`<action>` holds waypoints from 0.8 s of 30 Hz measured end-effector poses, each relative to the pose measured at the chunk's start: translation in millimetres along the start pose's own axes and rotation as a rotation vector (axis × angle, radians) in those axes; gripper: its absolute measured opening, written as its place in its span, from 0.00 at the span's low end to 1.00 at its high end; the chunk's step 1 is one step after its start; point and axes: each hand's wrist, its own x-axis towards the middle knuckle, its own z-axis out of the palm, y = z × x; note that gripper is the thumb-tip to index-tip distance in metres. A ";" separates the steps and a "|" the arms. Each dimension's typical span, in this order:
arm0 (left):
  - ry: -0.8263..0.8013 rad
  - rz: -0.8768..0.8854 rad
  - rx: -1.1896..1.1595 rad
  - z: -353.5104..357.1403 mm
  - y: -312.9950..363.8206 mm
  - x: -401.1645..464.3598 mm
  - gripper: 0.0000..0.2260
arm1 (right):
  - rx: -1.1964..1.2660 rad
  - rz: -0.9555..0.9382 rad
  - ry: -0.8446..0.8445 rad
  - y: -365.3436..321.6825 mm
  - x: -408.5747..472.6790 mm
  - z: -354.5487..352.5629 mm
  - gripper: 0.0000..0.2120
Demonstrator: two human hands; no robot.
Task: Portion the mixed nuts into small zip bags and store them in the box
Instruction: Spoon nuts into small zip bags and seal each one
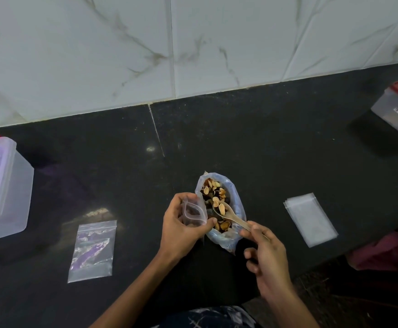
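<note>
Dim, bluish light with soft glare spots on the dark counter (276,143), blurred and bent edges.

open zip bag (194,213) upright, beside nuts (214,192)

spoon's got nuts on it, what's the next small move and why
Probably swing the pale wooden spoon left and tip it into the small clear zip bag. The right hand holds the spoon loaded with nuts over the big clear plastic bag of mixed nuts, and the left hand holds the zip bag's mouth open right beside it.
</note>
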 end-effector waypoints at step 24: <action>0.029 0.081 0.020 -0.6 5.5 -1.1 0.28 | -0.813 -1.180 -0.022 10.7 -38.3 18.0 0.13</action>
